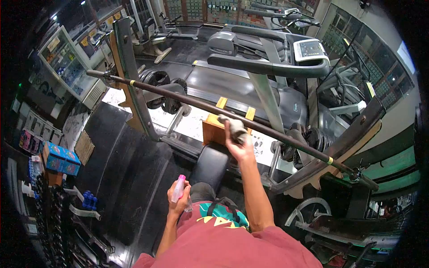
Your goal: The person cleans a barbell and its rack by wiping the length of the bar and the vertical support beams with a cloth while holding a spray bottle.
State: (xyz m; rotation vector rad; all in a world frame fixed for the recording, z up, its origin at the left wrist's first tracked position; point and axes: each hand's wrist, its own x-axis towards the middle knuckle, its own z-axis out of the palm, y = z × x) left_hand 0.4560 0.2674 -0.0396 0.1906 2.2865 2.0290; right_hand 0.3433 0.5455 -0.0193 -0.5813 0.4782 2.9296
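Note:
My right hand (239,145) is stretched forward and holds a grey cloth (234,126) pressed against a long dark barbell (187,100) that lies across the rack of a weight bench. My left hand (178,198) stays close to my body, gripping a small spray bottle (179,187) with a pink top. The black padded bench (210,165) runs away from me under the bar, between my two hands.
Weight plates (163,89) lean near the rack's left upright (129,67); more plates (308,138) hang at the right. Treadmills (268,53) stand beyond. A glass cabinet (67,62), blue boxes (60,158) and a dumbbell rack (58,210) line the left side.

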